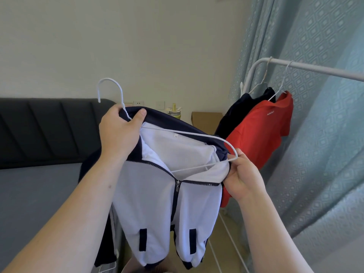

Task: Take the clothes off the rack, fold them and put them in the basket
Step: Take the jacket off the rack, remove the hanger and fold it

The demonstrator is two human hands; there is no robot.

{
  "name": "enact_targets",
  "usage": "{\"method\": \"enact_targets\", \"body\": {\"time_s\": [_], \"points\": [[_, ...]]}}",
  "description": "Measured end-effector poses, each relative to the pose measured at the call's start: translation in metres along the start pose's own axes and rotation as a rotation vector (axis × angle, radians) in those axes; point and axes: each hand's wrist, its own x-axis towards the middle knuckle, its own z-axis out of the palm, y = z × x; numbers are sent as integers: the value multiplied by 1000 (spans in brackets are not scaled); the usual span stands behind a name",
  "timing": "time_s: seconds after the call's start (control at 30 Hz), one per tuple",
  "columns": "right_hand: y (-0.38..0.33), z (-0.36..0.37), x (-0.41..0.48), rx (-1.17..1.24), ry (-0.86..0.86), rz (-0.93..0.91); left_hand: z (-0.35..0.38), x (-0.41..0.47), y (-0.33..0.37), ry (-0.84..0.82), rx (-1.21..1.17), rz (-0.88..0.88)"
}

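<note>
Between bed [33,194] and rack [315,69], the left hand [120,131] grips the white hanger [189,133] at its neck and the right hand [243,178] pinches its tip, holding the white-and-navy jacket [153,203] aloft, seemingly to slide the hanger out.

One view only, worn on my head. Wide-angle, facing forward and down along both forearms. Close range: my left grip [118,131] and right grip [243,174] sit mid-frame, and the white-and-navy zip-up fabric jacket [149,198] fills the centre down to the bottom edge. The grey-sheeted bed [35,194] takes the left side. The white metal tube clothes rack [315,68] and teal patterned curtain [325,144] take the right. The pale plain wall [157,46] is straight ahead.
</note>
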Motion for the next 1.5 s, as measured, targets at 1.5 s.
{"method": "enact_targets", "body": {"time_s": [1.5], "points": [[59,33,-2,-804,13,-205,-65,-4,-64,-286,-212,-330]]}}
